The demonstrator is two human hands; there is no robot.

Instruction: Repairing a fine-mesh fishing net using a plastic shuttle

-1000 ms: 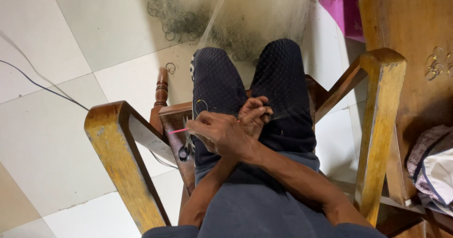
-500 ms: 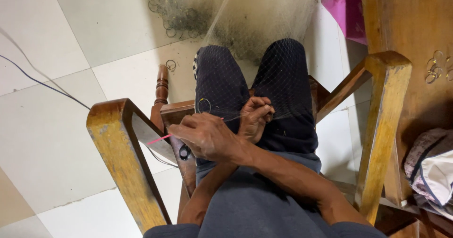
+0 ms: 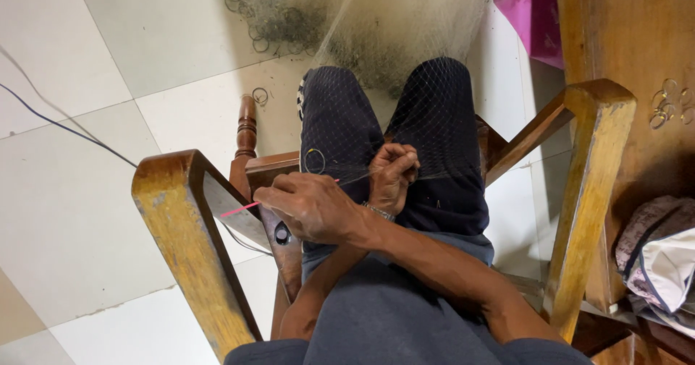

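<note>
A fine fishing net (image 3: 434, 112) hangs over my knees and runs away across the floor. My forearms are crossed on my lap. My right hand (image 3: 311, 207) lies to the left, closed around a thin pink netting needle (image 3: 239, 208) whose tip points left past the chair arm. A taut thread runs from it to my left hand (image 3: 394, 171), which pinches a fold of the mesh between thumb and fingers; there is a bracelet on that wrist. A small metal ring (image 3: 315, 161) hangs on the net just left of that hand.
I sit in a wooden chair with arms at left (image 3: 184, 227) and right (image 3: 590, 184). The net's ringed edge (image 3: 268, 18) is heaped on the tiled floor. A wooden table (image 3: 637, 61) stands at right with cloth (image 3: 662, 260) beside it. A dark cable (image 3: 65, 130) crosses the tiles.
My right hand has drawn the pink needle out to the left, tightening the thread. My left hand keeps its pinch on the net and has barely moved.
</note>
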